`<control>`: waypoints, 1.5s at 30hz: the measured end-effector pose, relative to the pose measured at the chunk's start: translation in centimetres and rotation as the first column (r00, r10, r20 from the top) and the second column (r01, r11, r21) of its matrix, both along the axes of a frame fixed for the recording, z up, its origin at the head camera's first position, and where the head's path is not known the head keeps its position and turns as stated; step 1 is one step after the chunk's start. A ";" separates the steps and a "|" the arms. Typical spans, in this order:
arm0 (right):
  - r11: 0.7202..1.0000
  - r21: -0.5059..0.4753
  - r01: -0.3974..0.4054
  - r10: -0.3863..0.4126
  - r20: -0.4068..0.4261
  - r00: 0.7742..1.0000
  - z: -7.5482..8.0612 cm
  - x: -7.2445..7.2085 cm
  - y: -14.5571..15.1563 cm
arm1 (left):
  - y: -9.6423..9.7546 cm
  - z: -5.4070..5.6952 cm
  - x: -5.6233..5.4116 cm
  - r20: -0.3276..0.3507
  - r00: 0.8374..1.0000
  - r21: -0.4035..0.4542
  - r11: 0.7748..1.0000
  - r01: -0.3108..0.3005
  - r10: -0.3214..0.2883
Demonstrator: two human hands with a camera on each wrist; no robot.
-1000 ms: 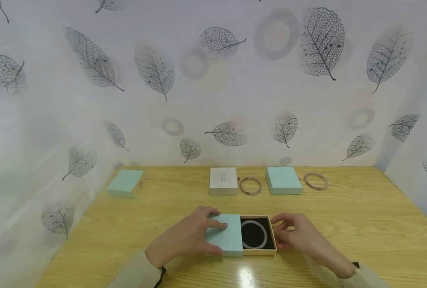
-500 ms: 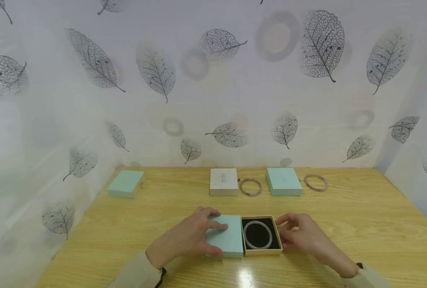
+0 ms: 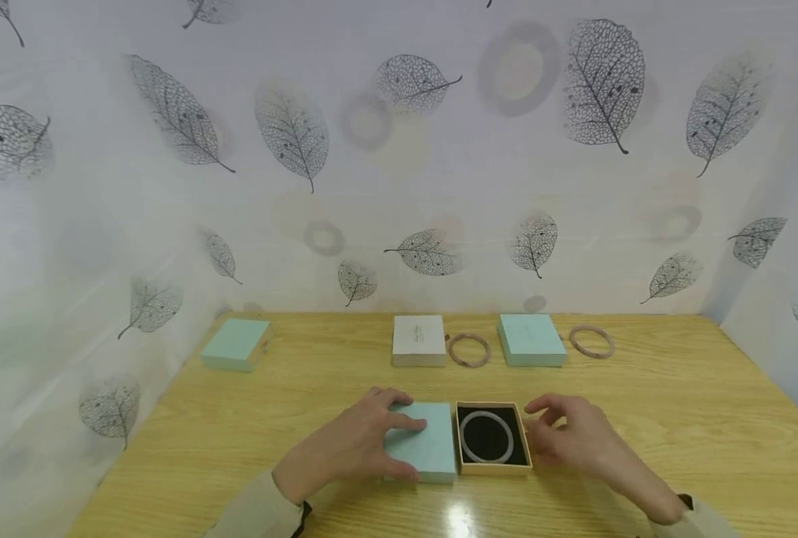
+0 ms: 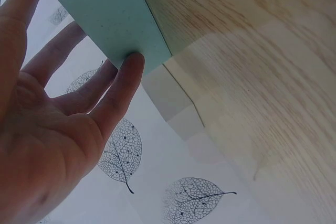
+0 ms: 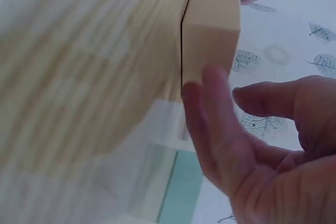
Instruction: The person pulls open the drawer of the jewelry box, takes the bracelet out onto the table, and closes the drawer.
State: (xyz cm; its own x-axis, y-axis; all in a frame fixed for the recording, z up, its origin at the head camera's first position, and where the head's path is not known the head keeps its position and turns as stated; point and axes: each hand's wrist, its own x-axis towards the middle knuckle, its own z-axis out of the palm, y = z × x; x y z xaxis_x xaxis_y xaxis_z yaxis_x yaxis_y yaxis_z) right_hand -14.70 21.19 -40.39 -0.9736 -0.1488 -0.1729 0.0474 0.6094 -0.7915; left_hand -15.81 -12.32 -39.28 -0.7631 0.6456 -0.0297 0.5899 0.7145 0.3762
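Note:
My left hand [image 3: 355, 444] grips a light-blue box sleeve [image 3: 426, 441], its thumb on the front side, other fingers over the top and far edge. In the left wrist view the fingertips press on the sleeve [image 4: 113, 19]. Just right of it lies the pulled-out box tray [image 3: 493, 470], cream-edged with a black lining. A pale round bangle [image 3: 511, 441] lies on that lining. My right hand [image 3: 577, 433] is beside the tray's right end with loosely bent fingers. In the right wrist view its fingertips are right at the tray's end wall [image 5: 207, 51].
Along the back of the wooden table [image 3: 305, 388] stand a white box [image 3: 418, 340], a light-blue box [image 3: 532, 338] and, far left, another light-blue box [image 3: 236, 344]. Two bangles lie there: one bangle [image 3: 469, 364] beside the white box, another bangle [image 3: 592, 355] further right. A leaf-patterned sheet [image 3: 399, 187] hangs behind.
The tray has slid right, fully out of the sleeve, so the whole bangle shows. My right hand has moved right and slightly off the tray; the left hand has stayed put.

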 end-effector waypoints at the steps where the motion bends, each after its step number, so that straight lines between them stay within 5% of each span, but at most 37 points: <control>1: 1.000 0.029 -0.007 0.008 -0.035 0.999 0.1 0.0 -0.1 | 0.0 0.0 0.0 0.001 1.000 -0.002 1.000 -0.002 0.002; 5: 0.989 0.132 -0.069 0.093 -0.185 0.978 0.6 -0.1 -0.6 | 0.0 -0.1 0.0 0.002 1.000 -0.005 1.000 -0.005 0.005; 9: 0.952 0.267 -0.148 0.234 -0.329 0.915 0.7 -0.5 -1.5 | 0.0 -0.2 0.0 -0.007 1.000 -0.005 1.000 -0.005 0.005; 12: 0.919 0.351 -0.177 0.303 -0.346 0.888 0.6 -0.7 -2.1 | 0.0 -0.2 0.0 -0.014 1.000 -0.004 1.000 -0.005 0.005; 19: 0.913 0.360 -0.189 0.287 -0.240 0.927 0.4 -0.8 -3.1 | 0.0 -0.2 -0.1 -0.008 1.000 -0.001 1.000 -0.003 0.003; 25: 0.914 0.381 -0.142 0.258 -0.274 0.926 0.0 -1.2 -3.6 | 0.0 -0.1 -0.1 -0.010 1.000 0.013 1.000 0.005 -0.005; 33: 0.940 0.332 -0.081 0.172 -0.257 0.951 0.1 -1.1 -3.5 | 0.0 0.0 0.0 -0.028 1.000 0.009 1.000 0.004 -0.004; 41: 0.957 0.289 -0.023 0.119 -0.322 0.939 1.1 -0.5 -2.9 | 0.0 0.0 0.0 -0.026 1.000 0.014 1.000 -0.002 0.003; 45: 0.982 0.189 -0.026 0.071 -0.235 0.969 1.4 -0.2 -2.7 | 0.0 -0.1 -0.1 -0.017 1.000 0.023 1.000 -0.002 0.003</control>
